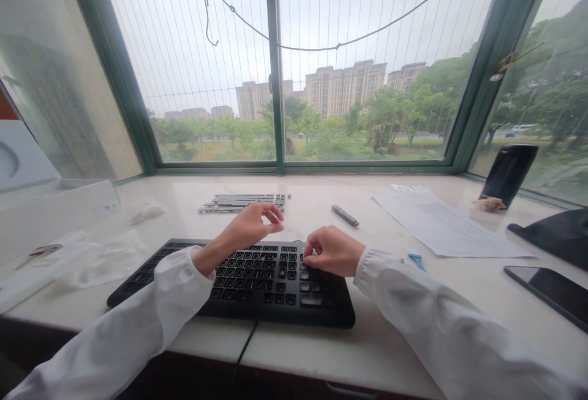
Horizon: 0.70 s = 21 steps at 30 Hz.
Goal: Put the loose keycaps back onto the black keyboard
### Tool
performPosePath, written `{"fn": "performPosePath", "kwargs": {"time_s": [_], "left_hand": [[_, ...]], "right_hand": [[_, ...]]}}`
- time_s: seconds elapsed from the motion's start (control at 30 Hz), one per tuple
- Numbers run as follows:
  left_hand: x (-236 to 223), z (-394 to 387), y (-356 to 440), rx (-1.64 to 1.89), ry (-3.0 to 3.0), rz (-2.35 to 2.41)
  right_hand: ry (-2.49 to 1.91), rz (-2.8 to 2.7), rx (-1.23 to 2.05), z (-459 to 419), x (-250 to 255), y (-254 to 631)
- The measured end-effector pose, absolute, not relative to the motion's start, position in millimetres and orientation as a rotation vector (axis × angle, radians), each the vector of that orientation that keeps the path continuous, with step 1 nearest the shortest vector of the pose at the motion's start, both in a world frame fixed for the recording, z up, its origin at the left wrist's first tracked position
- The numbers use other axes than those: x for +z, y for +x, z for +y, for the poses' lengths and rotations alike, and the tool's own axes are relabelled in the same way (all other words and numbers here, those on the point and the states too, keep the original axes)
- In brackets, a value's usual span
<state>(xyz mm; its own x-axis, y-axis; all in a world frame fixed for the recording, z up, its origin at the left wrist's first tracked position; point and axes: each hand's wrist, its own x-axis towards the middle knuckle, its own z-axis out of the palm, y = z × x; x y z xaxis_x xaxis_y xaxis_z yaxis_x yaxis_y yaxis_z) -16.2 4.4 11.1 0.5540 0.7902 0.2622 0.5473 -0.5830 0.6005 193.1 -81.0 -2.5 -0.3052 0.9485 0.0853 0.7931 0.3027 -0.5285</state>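
Windowside counter (pixel 390 351) bears a black keyboard (pixel 275 311).

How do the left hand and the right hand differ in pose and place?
The left hand is raised over the keyboard's far edge, while the right hand is down at the number pad. The left hand has a visible gap between thumb and fingers; the right hand's fingers curl in close to its thumb. Both hands are bare and come out of white sleeves.
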Motion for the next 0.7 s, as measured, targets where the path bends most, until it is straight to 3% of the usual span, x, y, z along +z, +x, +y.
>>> {"fn": "performPosePath", "kwargs": {"time_s": [0.13, 0.37, 0.7], "left_hand": [[22, 25, -24, 0.660, 2.470, 1.176], [33, 94, 18, 0.226, 2.902, 1.443], [-1, 176, 93, 0.218, 2.891, 1.439]], "right_hand": [[-1.534, -2.130, 0.449, -79, 1, 198], [-1.888, -1.946, -0.250, -69, 0, 215], [-1.971, -2.070, -0.439, -63, -9, 223]]}}
